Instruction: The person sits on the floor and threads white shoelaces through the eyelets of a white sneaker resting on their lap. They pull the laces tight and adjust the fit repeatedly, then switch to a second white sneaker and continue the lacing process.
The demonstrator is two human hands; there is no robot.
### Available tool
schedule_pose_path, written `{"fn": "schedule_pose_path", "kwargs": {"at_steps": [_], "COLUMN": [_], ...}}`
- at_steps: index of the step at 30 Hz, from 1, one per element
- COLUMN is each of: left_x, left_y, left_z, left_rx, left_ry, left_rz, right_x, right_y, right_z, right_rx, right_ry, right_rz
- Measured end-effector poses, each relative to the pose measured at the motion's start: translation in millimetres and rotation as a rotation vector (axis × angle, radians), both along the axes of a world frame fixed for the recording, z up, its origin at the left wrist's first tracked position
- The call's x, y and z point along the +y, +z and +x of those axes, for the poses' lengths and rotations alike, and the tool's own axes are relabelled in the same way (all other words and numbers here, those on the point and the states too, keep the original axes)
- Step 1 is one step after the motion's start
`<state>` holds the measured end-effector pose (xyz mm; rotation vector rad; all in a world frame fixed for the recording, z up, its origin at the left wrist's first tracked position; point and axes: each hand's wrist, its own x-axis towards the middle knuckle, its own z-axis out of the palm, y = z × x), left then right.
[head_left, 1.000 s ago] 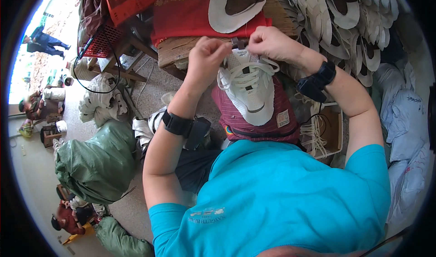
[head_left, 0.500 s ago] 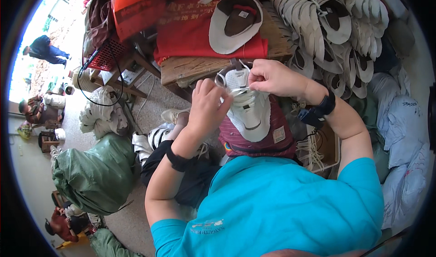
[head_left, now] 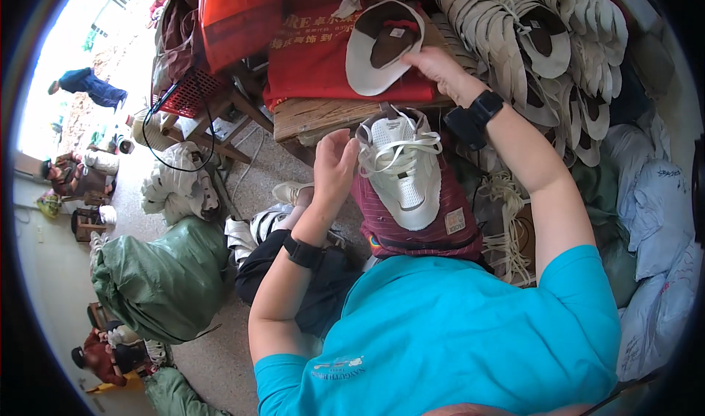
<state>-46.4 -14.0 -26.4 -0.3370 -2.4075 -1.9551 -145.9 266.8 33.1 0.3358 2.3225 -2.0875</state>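
A white shoe upper (head_left: pixel 407 188), its white lace looped in a bow over the tongue, lies toe toward me on a maroon striped cloth (head_left: pixel 463 243) over my lap. Close by its left side is my left hand (head_left: pixel 334 159), fingers raised and loosely apart, nothing visible in it. Farther off, a second white upper (head_left: pixel 363 67) with a brown lining rests on red fabric (head_left: pixel 308 63). My right hand (head_left: pixel 438 69) pinches the right edge of that upper between thumb and fingers.
The red fabric covers part of a wooden table (head_left: pixel 323 115). Stacked white uppers (head_left: pixel 477 34) hang at the far right. Loose laces (head_left: pixel 507 232) spill from a box at my right. A green sack (head_left: pixel 161 280) stands left; grey-white sacks (head_left: pixel 653 218) line the right.
My right hand has left the laces and reached to the far upper, taking its edge. My left hand has drawn back slightly from the near upper, whose lace now hangs in a bow.
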Motion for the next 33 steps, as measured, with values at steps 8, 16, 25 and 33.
{"fn": "schedule_pose_path", "kwargs": {"at_steps": [8, 16, 25, 33], "left_x": [2, 19, 39, 71], "left_y": [23, 38, 66, 70], "left_z": [21, 30, 27, 6], "left_rx": [-0.226, -0.235, -0.301, -0.19], "left_ry": [-0.118, -0.082, -0.087, -0.236], "left_rz": [0.206, 0.406, 0.367, 0.365], "right_x": [46, -17, -101, -67], "right_y": [42, 104, 25, 74], "right_z": [51, 146, 212, 219], "right_rx": [0.306, 0.872, 0.972, 0.99], "right_ry": [-0.241, -0.082, 0.289, 0.259], "right_rz": [0.037, 1.144, 1.468, 0.915]}}
